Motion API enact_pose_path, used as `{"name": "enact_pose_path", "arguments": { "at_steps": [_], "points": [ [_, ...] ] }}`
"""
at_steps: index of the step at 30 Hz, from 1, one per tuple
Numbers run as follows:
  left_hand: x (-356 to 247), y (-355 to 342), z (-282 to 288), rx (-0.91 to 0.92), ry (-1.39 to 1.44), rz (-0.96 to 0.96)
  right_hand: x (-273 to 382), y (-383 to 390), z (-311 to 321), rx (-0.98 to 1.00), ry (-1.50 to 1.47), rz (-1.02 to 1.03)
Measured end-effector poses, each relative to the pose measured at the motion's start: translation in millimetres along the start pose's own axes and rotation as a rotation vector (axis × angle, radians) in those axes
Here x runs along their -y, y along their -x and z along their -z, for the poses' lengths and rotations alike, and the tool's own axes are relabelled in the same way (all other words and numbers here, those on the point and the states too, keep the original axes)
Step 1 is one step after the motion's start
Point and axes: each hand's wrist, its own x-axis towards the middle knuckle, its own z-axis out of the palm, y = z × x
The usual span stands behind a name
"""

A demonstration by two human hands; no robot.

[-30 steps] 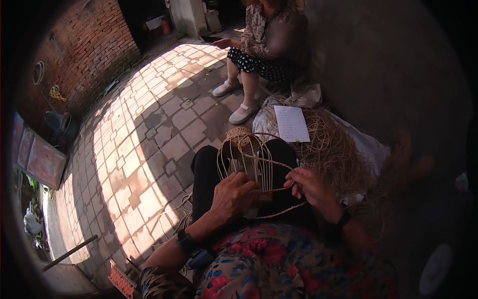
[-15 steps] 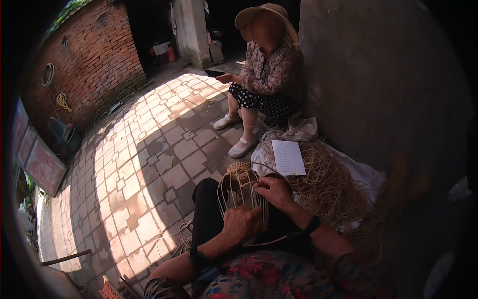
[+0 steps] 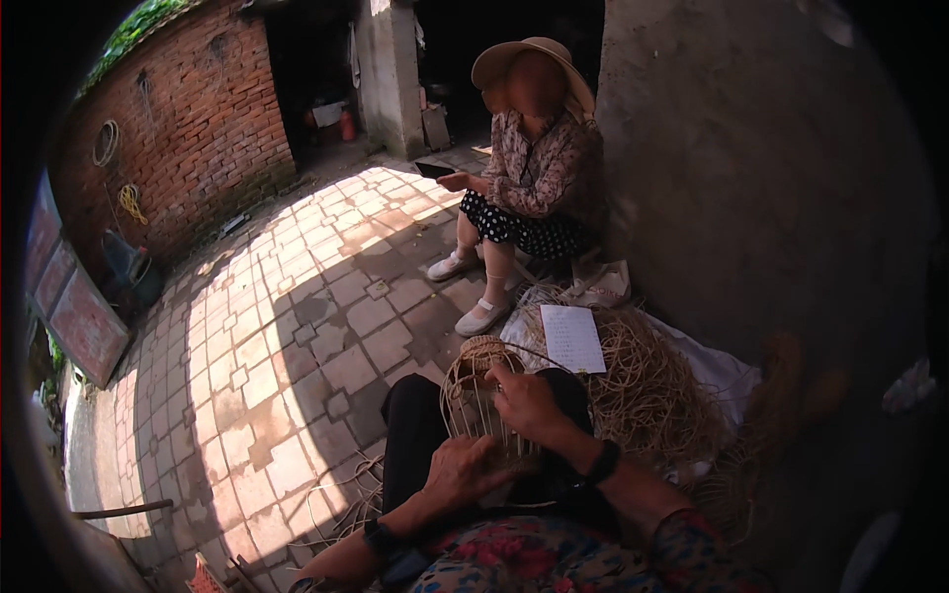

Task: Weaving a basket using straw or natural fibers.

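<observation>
Apparently weaving, I keep my left hand (image 3: 463, 465) curled on the woven piece (image 3: 482, 349), right hand (image 3: 531, 403) bent-fingered, its pinch unclear; next probably needs even tension.

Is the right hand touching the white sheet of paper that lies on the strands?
Apart. The head view shows the dark-trousered knee between the right hand and the white sheet.

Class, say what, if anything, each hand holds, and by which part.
The weaving: the left hand holds the near part of its strands; the right hand is farther up, and whether it grips cannot be told.
</observation>
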Motion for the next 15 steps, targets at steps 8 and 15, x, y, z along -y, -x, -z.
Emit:
{"name": "enact_pose_path", "arguments": {
  "at_steps": [8,15],
  "points": [
    [10,14,7,0.081,0.065,0.021,-24,87,59,0.446,-1.528,-0.342],
    [4,8,12,0.139,0.046,0.098,-189,182,152,-0.225,-1.161,-0.745]
  ]
}}
